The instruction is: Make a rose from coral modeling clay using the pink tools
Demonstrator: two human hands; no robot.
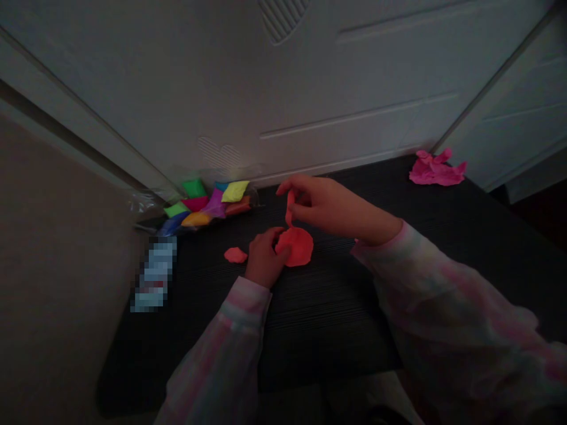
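Observation:
A flat round piece of red clay [297, 246] lies on the dark table [310, 319]. My left hand [264, 258] is closed on its left edge, thumb pressing the disc. My right hand [325, 203] hovers just above it and pinches a thin strip of red clay [289, 211] that hangs down toward the disc. A small red clay bit [235, 255] lies loose to the left of my left hand. Both sleeves are pale pink striped.
A clear bag of coloured clay packets [208, 206] in green, yellow, purple, orange and blue sits at the table's back left. A blurred-out label or packet [155, 274] lies near the left edge. A crumpled pink lump [436, 169] rests at the back right. White panelled doors stand behind.

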